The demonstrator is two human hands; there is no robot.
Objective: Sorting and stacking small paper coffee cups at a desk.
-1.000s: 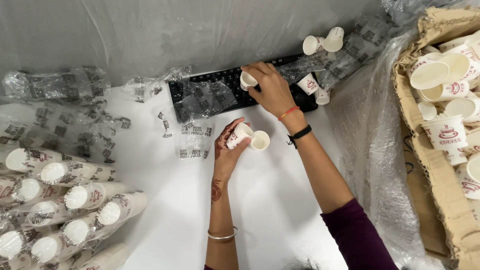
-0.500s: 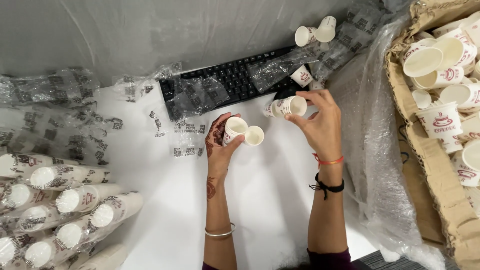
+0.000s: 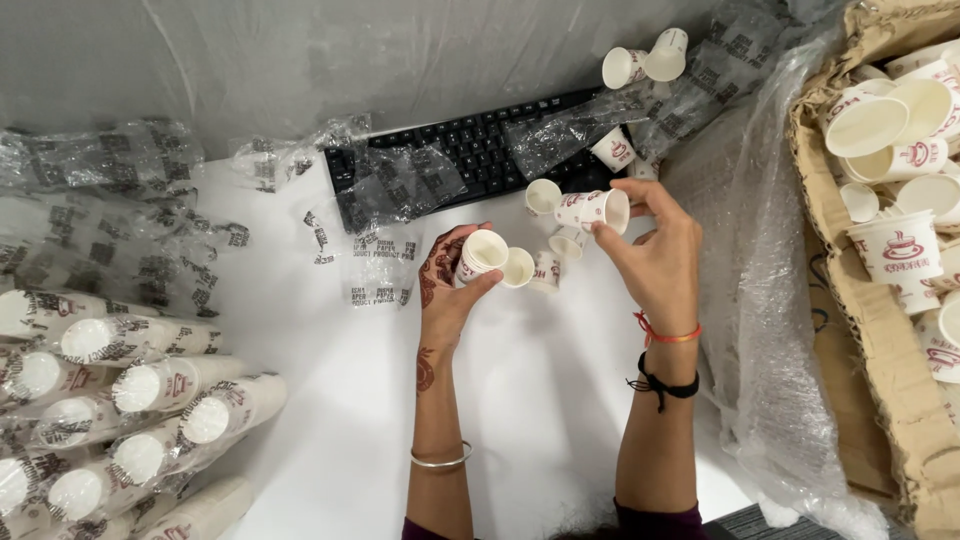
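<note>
1. White and smooth, the desk (image 3: 330,440) is filling the middle of the head view, with a grey wall (image 3: 300,60) running along its far edge.
2. Clear printed plastic sleeves (image 3: 110,200) are lying crumpled across the left part of the desk, and one more is draping over a black keyboard (image 3: 470,160) that is sitting slantwise near the wall.
3. Wrapped stacks of paper cups (image 3: 130,390) are lying on their sides at the lower left, their open mouths facing right.
4. At the right edge, a cardboard box (image 3: 900,380) lined with clear plastic sheet (image 3: 760,300) is holding many loose paper cups (image 3: 880,120).
5. Two more loose cups (image 3: 645,62) are lying by the wall beyond the keyboard.
6. Reaching up from the bottom edge, the left hand (image 3: 445,290) is curling its grip around a short stack of small cups (image 3: 490,258), mouths pointing right, thumb beneath and fingers over the top.
7. The right hand (image 3: 655,255) is also coming up from the bottom edge, wearing red and black threads at the wrist; its grip is pinching a single printed cup (image 3: 595,210) on its side, just above and to the right of the stack.
8. A few small cups (image 3: 545,195) are lying on the desk between the hands and the keyboard.
</note>
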